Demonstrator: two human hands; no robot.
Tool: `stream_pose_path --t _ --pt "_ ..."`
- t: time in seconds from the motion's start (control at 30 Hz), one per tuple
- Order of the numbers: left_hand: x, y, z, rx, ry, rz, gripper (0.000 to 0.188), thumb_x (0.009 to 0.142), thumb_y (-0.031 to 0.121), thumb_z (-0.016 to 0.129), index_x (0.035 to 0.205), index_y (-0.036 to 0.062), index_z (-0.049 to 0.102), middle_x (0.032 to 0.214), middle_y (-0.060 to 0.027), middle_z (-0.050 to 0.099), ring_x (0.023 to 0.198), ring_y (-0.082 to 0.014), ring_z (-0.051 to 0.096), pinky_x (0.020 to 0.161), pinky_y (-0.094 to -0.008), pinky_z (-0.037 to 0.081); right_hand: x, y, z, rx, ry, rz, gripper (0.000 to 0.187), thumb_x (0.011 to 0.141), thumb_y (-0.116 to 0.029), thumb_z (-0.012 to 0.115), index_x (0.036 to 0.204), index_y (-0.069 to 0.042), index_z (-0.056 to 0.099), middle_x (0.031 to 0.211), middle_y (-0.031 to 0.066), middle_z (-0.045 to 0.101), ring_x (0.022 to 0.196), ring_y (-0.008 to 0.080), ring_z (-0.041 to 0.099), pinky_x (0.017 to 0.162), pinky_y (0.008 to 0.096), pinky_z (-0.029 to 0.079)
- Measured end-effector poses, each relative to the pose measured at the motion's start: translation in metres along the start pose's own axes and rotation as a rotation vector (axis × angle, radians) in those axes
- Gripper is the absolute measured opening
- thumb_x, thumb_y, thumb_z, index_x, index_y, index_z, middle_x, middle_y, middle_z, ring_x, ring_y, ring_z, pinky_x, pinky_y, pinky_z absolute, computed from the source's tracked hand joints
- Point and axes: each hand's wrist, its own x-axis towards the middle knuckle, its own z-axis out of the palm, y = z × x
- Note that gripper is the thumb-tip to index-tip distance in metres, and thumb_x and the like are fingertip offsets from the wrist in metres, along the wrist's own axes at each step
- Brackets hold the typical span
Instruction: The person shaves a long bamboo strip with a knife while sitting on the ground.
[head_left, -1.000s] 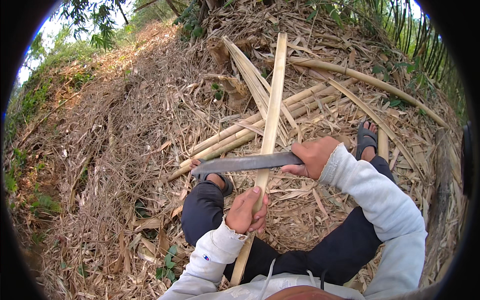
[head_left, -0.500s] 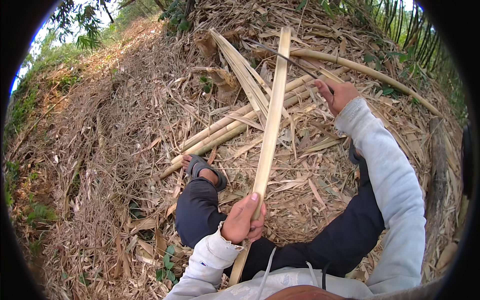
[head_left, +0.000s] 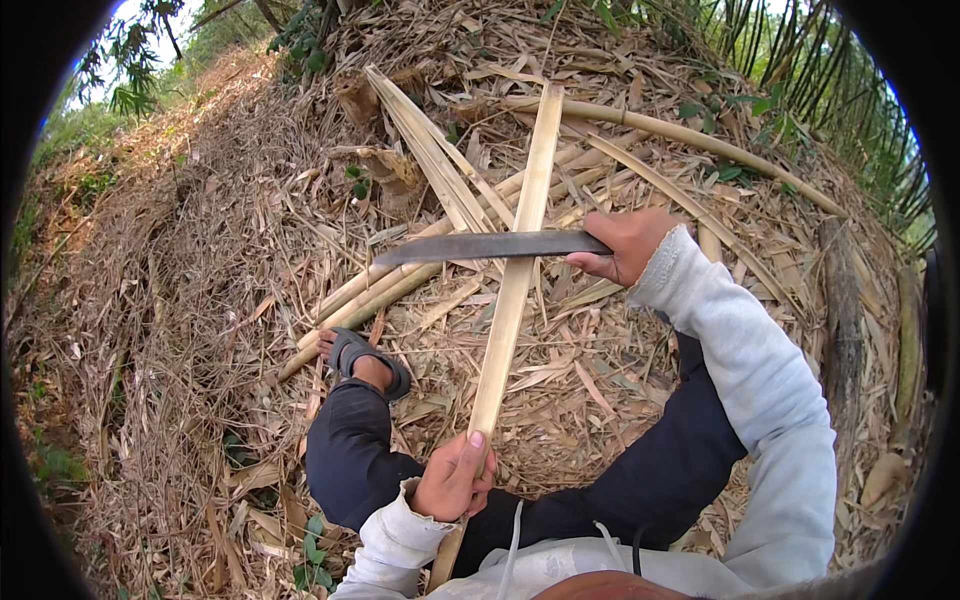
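Note:
My left hand point(head_left: 452, 478) grips the near end of a long split bamboo strip point(head_left: 517, 262) that runs away from me over the ground. My right hand point(head_left: 626, 245) holds the handle of a long dark machete point(head_left: 488, 246). The blade lies level across the strip, its tip pointing left, roughly at the strip's middle. I sit on the ground in dark trousers, and my left foot point(head_left: 362, 358) in a grey sandal rests just left of the strip.
Several bamboo poles and split strips point(head_left: 430, 160) lie crossed beyond the machete on a slope of dry leaves. A thick pole point(head_left: 838, 280) lies at right. Standing bamboo stems point(head_left: 800, 50) rise at the upper right.
My right hand went from holding the blade across the strip near my knee, up and away with the machete raised, and now has it level across the strip farther along. My left hand stayed.

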Motion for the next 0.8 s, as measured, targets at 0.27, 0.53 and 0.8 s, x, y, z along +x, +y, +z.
stream_pose_path --t 0.27,0.53,0.8 --pt "-0.008 -0.01 -0.009 -0.038 0.038 -0.048 0.038 0.105 0.037 0.035 0.088 0.005 0.046 0.053 0.0001 0.036 0.035 -0.0079 0.032 0.034 -0.0239 0.031 0.015 0.013 0.032 -0.038 0.035 0.223 0.054 0.094 -0.061 0.042 0.084 -0.01 0.058 0.058 0.0159 0.058 0.058 0.0392 0.061 0.055 0.047 0.049" --pt "-0.01 -0.042 0.0 0.015 0.16 -0.005 0.039 0.105 0.037 0.034 0.084 0.0054 0.045 0.046 -0.0007 0.032 0.03 -0.0099 0.03 0.029 -0.0264 0.028 0.006 0.041 -0.012 -0.001 -0.3 0.521 0.077 0.091 -0.074 0.026 0.107 -0.011 0.067 0.094 0.0162 0.069 0.09 0.036 0.066 0.08 0.0446 0.052" --pt "0.052 -0.055 0.049 0.0 0.331 0.117 0.039 0.101 0.043 0.042 0.082 0.0094 0.046 0.047 0.0013 0.033 0.035 -0.0087 0.029 0.033 -0.022 0.024 -0.012 -0.045 -0.011 0.645 0.116 0.404 0.056 0.079 -0.058 0.066 0.069 -0.003 0.067 0.068 0.0181 0.064 0.069 0.0346 0.066 0.066 0.043 0.052"
